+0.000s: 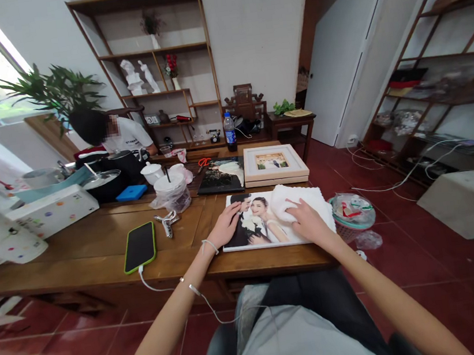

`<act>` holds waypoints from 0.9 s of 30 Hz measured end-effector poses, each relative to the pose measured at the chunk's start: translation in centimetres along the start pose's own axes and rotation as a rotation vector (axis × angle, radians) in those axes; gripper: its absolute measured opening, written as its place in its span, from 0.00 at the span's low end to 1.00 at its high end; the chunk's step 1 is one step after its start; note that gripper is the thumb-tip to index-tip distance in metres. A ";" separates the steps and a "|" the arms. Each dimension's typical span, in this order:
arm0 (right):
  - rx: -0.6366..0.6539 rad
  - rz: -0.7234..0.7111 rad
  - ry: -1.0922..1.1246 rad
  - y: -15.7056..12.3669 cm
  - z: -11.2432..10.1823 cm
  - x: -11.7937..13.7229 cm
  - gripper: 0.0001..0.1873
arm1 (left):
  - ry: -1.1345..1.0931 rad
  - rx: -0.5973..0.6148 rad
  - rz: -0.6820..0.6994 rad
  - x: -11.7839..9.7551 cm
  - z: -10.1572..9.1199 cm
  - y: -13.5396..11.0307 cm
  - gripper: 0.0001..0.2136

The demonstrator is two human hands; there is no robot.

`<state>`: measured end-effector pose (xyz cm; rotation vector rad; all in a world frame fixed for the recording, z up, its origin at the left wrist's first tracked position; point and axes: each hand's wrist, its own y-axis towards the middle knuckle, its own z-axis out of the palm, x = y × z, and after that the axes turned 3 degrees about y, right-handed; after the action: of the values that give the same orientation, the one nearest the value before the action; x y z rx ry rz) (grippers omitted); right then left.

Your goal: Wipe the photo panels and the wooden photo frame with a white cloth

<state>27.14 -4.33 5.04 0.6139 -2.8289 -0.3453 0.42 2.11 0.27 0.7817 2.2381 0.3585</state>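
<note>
A large wedding photo print (255,224) lies flat at the near edge of the wooden table (96,237). My left hand (226,225) rests on its left side with the fingers stretched out flat. My right hand (306,219) presses a white cloth (299,199) onto the print's right part, fingers closed on the cloth. Behind the print lie a dark photo album (222,176) and a framed wedding picture (273,164) in a pale frame.
A phone in a green case (139,247) lies on a charging cable left of the print, with a metal clip (167,223) and a bagged drink cup (172,192) behind. A person sits at the far left end. A basket (352,213) stands on the floor to the right.
</note>
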 end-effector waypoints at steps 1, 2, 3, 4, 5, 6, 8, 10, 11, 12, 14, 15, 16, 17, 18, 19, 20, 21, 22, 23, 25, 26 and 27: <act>0.001 0.016 -0.020 -0.1 0.0 0.3 0.25 | 0.000 -0.001 0.005 0.1 0.0 0.0 0.17; 0.003 0.030 -0.037 -0.2 -0.1 0.8 0.25 | 0.001 -0.003 0.010 0.1 0.1 0.0 0.17; 0.006 0.038 -0.048 -0.3 -0.1 1.6 0.24 | 0.001 -0.005 0.013 0.2 0.2 0.0 0.17; 0.013 0.035 -0.054 -0.4 -0.2 2.5 0.24 | 0.000 -0.005 0.016 0.3 0.2 0.0 0.17; 0.026 0.019 -0.052 -0.5 -0.2 3.6 0.23 | -0.003 -0.006 0.018 0.4 0.2 0.0 0.17; 0.045 -0.010 -0.045 -0.6 -0.1 4.8 0.23 | -0.008 -0.008 0.018 0.4 0.2 0.0 0.16; 0.082 -0.104 -0.018 -0.9 0.1 7.4 0.22 | -0.026 -0.005 0.012 0.4 0.1 0.1 0.16; 0.099 -0.207 0.011 -1.0 0.5 9.7 0.20 | -0.051 0.012 0.007 0.2 -0.3 0.1 0.16; 0.096 -0.246 0.021 -1.1 0.7 10.7 0.19 | -0.065 0.025 0.006 0.1 -0.4 0.1 0.16; 0.087 -0.270 0.025 -1.1 0.9 11.4 0.18 | -0.076 0.039 0.008 0.0 -0.6 0.2 0.16; 0.071 -0.281 0.029 -1.0 1.2 12.1 0.17 | -0.084 0.059 0.015 -0.2 -0.9 0.2 0.16; 0.067 -0.278 0.035 -1.1 1.3 12.1 0.17 | -0.079 0.063 0.016 -0.3 -0.9 0.2 0.16; 0.066 -0.274 0.044 -1.1 1.3 11.9 0.17 | -0.068 0.062 0.015 -0.4 -0.9 0.2 0.16; 0.063 -0.269 0.055 -1.3 1.2 11.5 0.18 | -0.055 0.056 0.011 -0.4 -0.8 0.2 0.16; 0.057 -0.260 0.065 -1.5 1.2 10.9 0.18 | -0.043 0.047 0.006 -0.3 -0.7 0.1 0.16; 0.047 -0.244 0.070 -1.9 1.1 10.2 0.19 | -0.031 0.036 0.002 -0.3 -0.6 0.1 0.16; 0.035 -0.221 0.070 -2.3 0.9 9.4 0.19 | -0.022 0.024 0.001 -0.2 -0.4 0.1 0.17; 0.021 -0.191 0.065 -2.8 0.7 8.6 0.20 | -0.016 0.013 0.002 -0.1 -0.3 0.0 0.16; 0.007 -0.158 0.056 -3.3 0.6 7.8 0.20 | -0.013 0.005 0.006 0.0 -0.2 0.0 0.16; -0.005 -0.124 0.043 -3.8 0.3 7.0 0.21 | -0.010 0.002 0.011 0.1 -0.1 0.0 0.16; -0.026 -0.051 0.007 -4.7 -0.1 5.6 0.21 | -0.007 -0.001 0.010 0.2 -0.1 0.0 0.16; -0.037 -0.009 -0.015 -5.0 -0.4 5.1 0.22 | -0.007 -0.001 0.003 0.2 0.0 0.0 0.17; -0.047 0.036 -0.038 -5.2 -0.6 4.8 0.22 | -0.009 -0.002 -0.007 0.2 0.0 0.0 0.17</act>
<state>24.98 -11.05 4.97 0.5522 -2.8555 -0.4203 0.28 2.28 0.16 0.7734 2.2315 0.3529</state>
